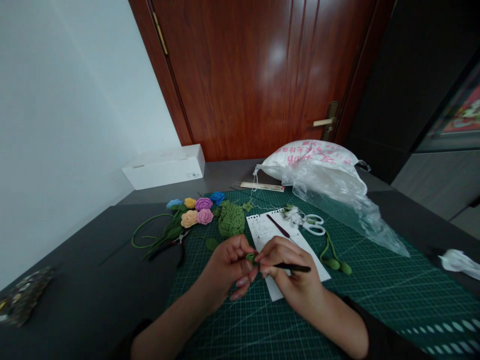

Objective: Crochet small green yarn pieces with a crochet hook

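Between my fingertips is a small green crocheted piece (pixel 251 258), pinched by my left hand (pixel 227 265). My right hand (pixel 290 267) grips a dark-handled crochet hook (pixel 292 267), its tip end at the green piece and hidden by the fingers. Just beyond my hands lies a ball of green yarn (pixel 231 220). A sheet of handwritten paper (pixel 264 228) is partly under my right hand, with a dark red pen-like tool (pixel 278 225) on it.
Crocheted flowers (pixel 203 204) and black-handled pliers (pixel 180 237) lie on the left. White-handled scissors (pixel 314 224) and green buds (pixel 338 265) are to the right on the cutting mat (pixel 375 280). Behind stand a white box (pixel 165 167) and a stuffed plastic bag (pixel 318 167).
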A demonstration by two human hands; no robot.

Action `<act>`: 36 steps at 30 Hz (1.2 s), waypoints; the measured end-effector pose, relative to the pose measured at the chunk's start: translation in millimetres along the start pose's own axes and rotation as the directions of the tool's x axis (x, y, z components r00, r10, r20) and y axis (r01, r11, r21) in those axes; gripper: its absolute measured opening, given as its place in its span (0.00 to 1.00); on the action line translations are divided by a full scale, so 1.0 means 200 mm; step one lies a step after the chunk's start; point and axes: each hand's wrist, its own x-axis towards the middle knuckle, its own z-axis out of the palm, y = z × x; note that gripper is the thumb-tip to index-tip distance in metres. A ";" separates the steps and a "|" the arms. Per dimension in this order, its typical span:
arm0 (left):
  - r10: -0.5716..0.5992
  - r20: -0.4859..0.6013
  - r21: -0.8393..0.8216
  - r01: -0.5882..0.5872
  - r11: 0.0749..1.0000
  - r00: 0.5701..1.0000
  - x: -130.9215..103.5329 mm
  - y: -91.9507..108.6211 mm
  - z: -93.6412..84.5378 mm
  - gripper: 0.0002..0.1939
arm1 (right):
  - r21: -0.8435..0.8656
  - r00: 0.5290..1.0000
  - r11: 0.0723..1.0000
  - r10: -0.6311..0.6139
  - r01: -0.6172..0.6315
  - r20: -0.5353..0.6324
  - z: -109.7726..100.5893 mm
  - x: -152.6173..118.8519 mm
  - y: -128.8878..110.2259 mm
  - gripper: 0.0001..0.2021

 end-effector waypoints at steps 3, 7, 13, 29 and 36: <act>0.103 0.002 0.009 -0.103 0.995 0.995 0.02 0.00 0.01 0.13 | 0.003 0.993 1.000 0.007 -0.007 -0.119 -0.01 0.02 -0.02 0.05; 0.174 -0.010 0.028 -0.174 0.984 0.985 0.03 0.01 0.01 0.13 | -0.119 0.974 0.993 -0.054 0.029 -0.221 -0.03 -0.01 -0.05 0.10; 0.269 -0.042 0.057 -0.267 0.962 0.962 0.02 -0.01 0.02 0.13 | -0.092 0.965 0.996 -0.020 -0.005 -0.262 0.01 -0.04 -0.04 0.09; 0.319 -0.135 0.218 -0.286 0.933 0.938 0.00 0.03 0.09 0.12 | 0.028 0.922 0.990 0.137 -0.136 -0.362 0.06 -0.04 -0.05 0.03; 0.322 -0.110 0.211 -0.295 0.932 0.940 0.00 0.01 0.08 0.13 | 0.023 0.929 0.993 0.113 -0.112 -0.354 0.05 -0.03 -0.06 0.06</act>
